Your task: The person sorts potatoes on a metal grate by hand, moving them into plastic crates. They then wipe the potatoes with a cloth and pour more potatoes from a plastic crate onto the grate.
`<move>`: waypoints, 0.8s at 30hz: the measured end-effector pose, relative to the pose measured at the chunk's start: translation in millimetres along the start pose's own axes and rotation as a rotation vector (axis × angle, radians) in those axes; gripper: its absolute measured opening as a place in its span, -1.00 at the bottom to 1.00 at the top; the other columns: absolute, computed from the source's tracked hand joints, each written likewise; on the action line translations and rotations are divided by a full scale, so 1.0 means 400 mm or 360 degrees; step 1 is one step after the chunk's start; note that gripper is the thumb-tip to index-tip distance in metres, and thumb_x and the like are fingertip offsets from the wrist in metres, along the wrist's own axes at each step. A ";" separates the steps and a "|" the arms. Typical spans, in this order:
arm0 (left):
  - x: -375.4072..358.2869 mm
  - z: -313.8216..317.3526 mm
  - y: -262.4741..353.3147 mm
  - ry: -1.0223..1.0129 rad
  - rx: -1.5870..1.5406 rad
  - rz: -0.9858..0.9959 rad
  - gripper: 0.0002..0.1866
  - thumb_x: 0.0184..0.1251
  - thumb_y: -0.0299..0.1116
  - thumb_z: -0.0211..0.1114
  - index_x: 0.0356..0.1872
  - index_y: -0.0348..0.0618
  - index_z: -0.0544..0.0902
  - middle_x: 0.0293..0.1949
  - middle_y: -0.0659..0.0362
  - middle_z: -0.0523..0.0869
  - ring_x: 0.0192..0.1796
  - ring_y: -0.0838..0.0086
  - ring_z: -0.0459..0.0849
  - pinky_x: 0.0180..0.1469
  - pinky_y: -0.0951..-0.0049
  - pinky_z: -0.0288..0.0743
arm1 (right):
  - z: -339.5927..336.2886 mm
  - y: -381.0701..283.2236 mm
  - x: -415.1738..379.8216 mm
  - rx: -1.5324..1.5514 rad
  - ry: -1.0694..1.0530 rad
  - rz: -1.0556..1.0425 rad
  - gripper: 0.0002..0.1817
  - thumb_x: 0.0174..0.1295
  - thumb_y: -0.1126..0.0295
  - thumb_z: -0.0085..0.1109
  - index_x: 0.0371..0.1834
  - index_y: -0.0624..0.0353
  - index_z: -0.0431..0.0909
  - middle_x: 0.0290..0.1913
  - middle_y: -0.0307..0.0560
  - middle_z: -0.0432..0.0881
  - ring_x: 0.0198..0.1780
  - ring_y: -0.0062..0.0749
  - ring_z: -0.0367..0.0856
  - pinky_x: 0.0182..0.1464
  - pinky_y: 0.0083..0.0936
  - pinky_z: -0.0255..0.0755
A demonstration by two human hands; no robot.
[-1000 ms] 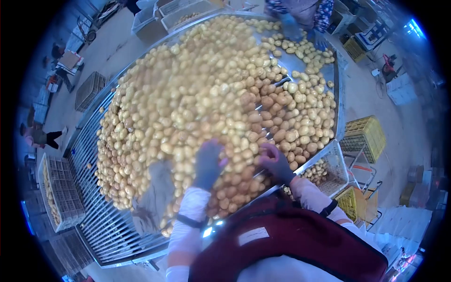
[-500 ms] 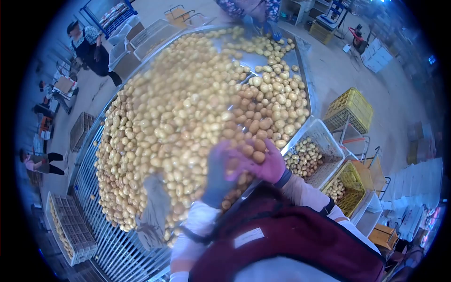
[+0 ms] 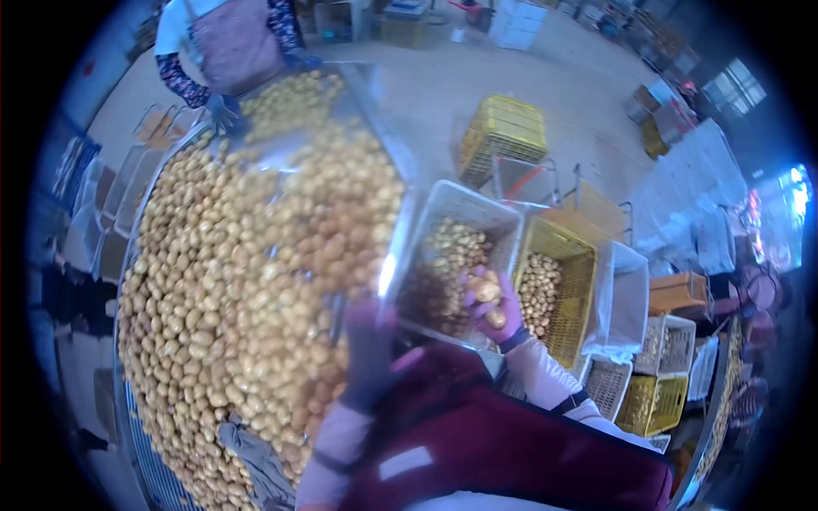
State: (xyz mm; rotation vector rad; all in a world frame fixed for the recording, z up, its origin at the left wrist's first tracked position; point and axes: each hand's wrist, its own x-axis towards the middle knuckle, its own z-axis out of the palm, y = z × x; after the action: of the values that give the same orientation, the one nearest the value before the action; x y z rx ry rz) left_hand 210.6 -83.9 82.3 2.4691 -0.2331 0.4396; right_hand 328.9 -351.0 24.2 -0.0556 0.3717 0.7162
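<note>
1. The metal counter [image 3: 392, 266], largest of all, lies left of our right fingers, with its raised rim near our left ones. A heap of potatoes [image 3: 200, 281] covers much of it.
2. Across it, well apart from our fingers, stands a co-worker [image 3: 234, 47].
3. The white crate [image 3: 467, 204], partly filled, sits below our right fingers; the yellow crate [image 3: 578, 298] with more potatoes is just to their right.
4. A grey cloth [image 3: 260, 460] lies left of our left fingers, on the heap.
5. Our left hand [image 3: 369, 358] is blurred; we cannot tell whether its fingers are wide or narrow.
6. Our right hand [image 3: 504, 317] has its fingers curled around a few held potatoes [image 3: 484, 288].
7. We judge the step in hand as bringing this handful to the white crate; the next move seems to call for lowering and spreading those fingers gently.
</note>
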 end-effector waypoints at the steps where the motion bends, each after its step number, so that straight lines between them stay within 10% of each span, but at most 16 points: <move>1: -0.018 -0.007 -0.016 0.0008 0.0033 -0.0057 -0.10 0.17 0.12 0.42 0.41 -0.26 0.33 0.41 -0.17 0.33 0.51 -0.17 0.20 0.54 -0.25 -0.05 | -0.033 -0.056 -0.042 -0.0214 0.0080 -0.0273 -0.57 0.52 0.02 0.00 0.19 0.12 0.51 0.05 0.07 0.63 -0.13 -0.26 0.66 -0.34 -0.46 0.64; 7: -0.201 -0.093 -0.175 0.0323 0.0286 -0.0567 -0.14 0.24 -0.20 0.38 0.50 -0.37 0.22 0.46 -0.17 0.31 0.54 -0.10 0.18 0.58 -0.06 -0.05 | -0.508 -0.562 -0.316 -0.1145 0.1835 -0.1405 -0.64 0.42 0.28 0.07 0.22 0.15 0.53 -0.04 0.02 0.67 -0.13 -0.22 0.67 -0.16 -0.22 0.64; 11: -0.330 -0.180 -0.206 0.0727 0.0493 -0.0960 -0.23 0.34 -0.38 0.32 0.53 -0.34 0.21 0.49 -0.13 0.31 0.54 -0.01 0.22 0.58 0.05 -0.02 | -0.647 -0.685 -0.320 -0.2936 0.2841 -0.0949 -0.57 0.39 0.24 0.05 0.25 0.20 0.53 0.04 0.17 0.68 0.07 -0.13 0.65 0.14 -0.32 0.51; 12: -0.365 -0.197 -0.210 0.0798 0.0505 -0.1059 -0.24 0.35 -0.38 0.31 0.52 -0.34 0.21 0.49 -0.13 0.32 0.54 -0.01 0.23 0.58 0.06 -0.01 | -0.698 -0.717 -0.286 -0.4236 0.2527 0.0149 -0.47 0.38 0.20 0.11 0.36 0.22 0.46 0.11 0.20 0.66 0.14 -0.09 0.62 0.20 -0.30 0.48; 15: -0.406 -0.217 -0.193 0.1034 0.0433 -0.1245 -0.27 0.37 -0.37 0.31 0.51 -0.32 0.23 0.46 -0.12 0.36 0.53 0.02 0.27 0.56 0.09 0.05 | -0.359 -0.331 0.021 -0.2920 0.2277 -0.1257 -0.26 0.26 0.14 0.37 0.45 0.22 0.34 0.31 0.22 0.47 0.31 0.16 0.42 0.39 -0.12 0.28; 17: -0.439 -0.197 -0.192 0.1052 0.0375 -0.1235 -0.33 0.33 -0.39 0.31 0.44 -0.31 0.32 0.39 -0.10 0.43 0.50 -0.01 0.30 0.53 0.06 0.10 | -0.270 -0.196 0.164 -0.4029 0.1144 -0.1872 -0.29 0.23 0.22 0.37 0.40 0.27 0.36 0.28 0.21 0.48 0.31 0.18 0.40 0.44 -0.14 0.22; 19: -0.429 -0.196 -0.168 0.0924 0.0364 -0.1197 -0.45 0.25 -0.38 0.34 0.28 -0.27 0.49 0.28 -0.08 0.51 0.41 -0.05 0.38 0.48 -0.02 0.18 | -0.047 0.065 0.273 -0.3831 -0.0040 -0.1639 -0.39 0.22 0.29 0.34 0.32 0.28 0.42 0.21 0.13 0.53 0.27 0.06 0.46 0.37 -0.14 0.30; 21: -0.424 -0.165 -0.164 0.0624 0.0530 -0.0983 -0.48 0.22 -0.35 0.36 0.23 -0.22 0.53 0.26 -0.08 0.52 0.37 -0.08 0.40 0.44 -0.06 0.21 | 0.098 0.291 0.291 -0.3424 -0.1003 -0.0514 -0.53 0.28 0.34 0.30 0.24 0.22 0.50 0.14 0.09 0.57 0.19 -0.02 0.55 0.27 -0.21 0.41; 24: -0.367 -0.150 -0.121 0.0177 0.0622 -0.1026 -0.51 0.22 -0.28 0.37 0.19 -0.15 0.57 0.21 -0.08 0.55 0.34 -0.10 0.42 0.41 -0.11 0.23 | 0.089 0.536 0.334 -0.3277 -0.2409 -0.0533 -0.61 0.21 0.26 0.33 0.09 0.08 0.58 0.06 0.00 0.59 0.12 -0.04 0.57 0.19 -0.17 0.45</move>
State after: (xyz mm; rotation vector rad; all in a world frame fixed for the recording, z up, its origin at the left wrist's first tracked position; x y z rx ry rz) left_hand 71.8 0.0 48.2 2.6900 0.7413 0.3572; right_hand 293.1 -98.4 27.0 -1.3761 -1.8863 0.3480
